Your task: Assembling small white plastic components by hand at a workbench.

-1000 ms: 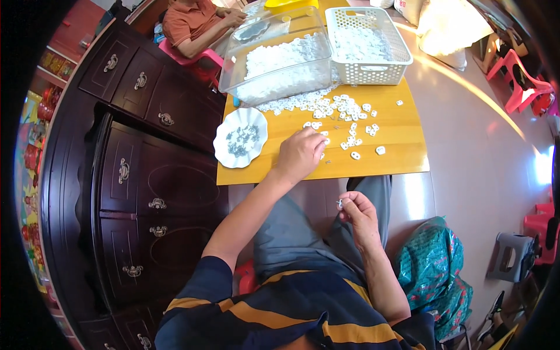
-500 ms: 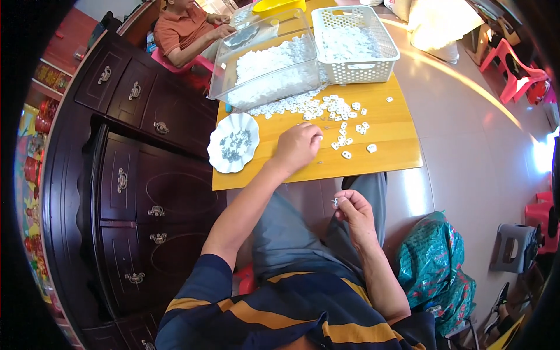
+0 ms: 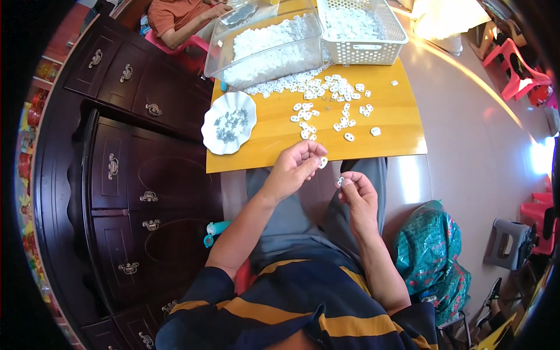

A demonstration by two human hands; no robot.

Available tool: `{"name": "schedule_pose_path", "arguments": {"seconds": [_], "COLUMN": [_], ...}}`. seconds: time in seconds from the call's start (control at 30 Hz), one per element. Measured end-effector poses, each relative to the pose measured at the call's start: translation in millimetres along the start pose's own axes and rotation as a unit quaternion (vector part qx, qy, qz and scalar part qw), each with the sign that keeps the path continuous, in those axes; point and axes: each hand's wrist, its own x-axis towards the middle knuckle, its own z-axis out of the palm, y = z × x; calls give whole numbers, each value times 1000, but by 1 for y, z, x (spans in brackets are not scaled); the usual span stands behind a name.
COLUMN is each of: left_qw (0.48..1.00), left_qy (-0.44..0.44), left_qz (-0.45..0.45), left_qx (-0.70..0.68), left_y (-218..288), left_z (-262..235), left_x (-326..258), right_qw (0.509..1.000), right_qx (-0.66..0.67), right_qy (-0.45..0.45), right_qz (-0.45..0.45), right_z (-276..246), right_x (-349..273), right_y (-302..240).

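My left hand [image 3: 290, 169] is just off the table's near edge, thumb and fingers pinching a small white plastic piece [image 3: 323, 163] with a dark hole in it. Beside it, over my lap, my right hand [image 3: 360, 197] is closed on a small pale hook-like part [image 3: 340, 182]. The two held parts are close but apart. On the wooden table [image 3: 274, 143] lie several loose white two-holed pieces [image 3: 349, 137], some in small clusters. A scalloped white dish [image 3: 209, 133] at the left holds many small grey parts [image 3: 231, 123].
A clear bin [image 3: 265, 73] and a white perforated basket [image 3: 364, 52], both full of white pieces, stand at the far side. Another person [image 3: 175, 23] sits far left. Dark drawers [image 3: 169, 192] flank my left; a green bag [image 3: 429, 251] lies on the floor at right.
My left hand has drawn back from the tabletop toward my right hand, now with a white piece in its fingertips. The right hand keeps its hook-like part. The view has tilted slightly.
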Motion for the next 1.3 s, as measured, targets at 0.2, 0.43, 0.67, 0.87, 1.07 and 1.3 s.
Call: {"name": "schedule_pose_path", "arguments": {"seconds": [0.2, 0.43, 0.67, 0.87, 1.07, 1.3], "left_qw": [999, 998, 999, 998, 1000, 1000], "left_qy": [-8, -23, 10, 5, 13, 5], "left_qz": [21, -9, 11, 28, 13, 20], "left_qx": [37, 62, -45, 50, 25, 14], "left_y": [-12, -33, -29, -35, -29, -35], "left_z": [10, 11, 18, 6, 14, 12], "left_x": [-7, -19, -24, -20, -20, -22], "right_qw": [1000, 1000, 1000, 997, 991, 989], "right_qx": [-11, 10, 3, -49, -104, -119], "right_qy": [-9, -2, -2, -13, -11, 1], "right_qz": [-22, -21, -26, -58, -87, -91], "right_z": [-3, -3, -2, 1, 1, 4], "right_x": [0, 1, 0, -2, -2, -2], "right_y": [3, 2, 2, 3, 6, 5]}}
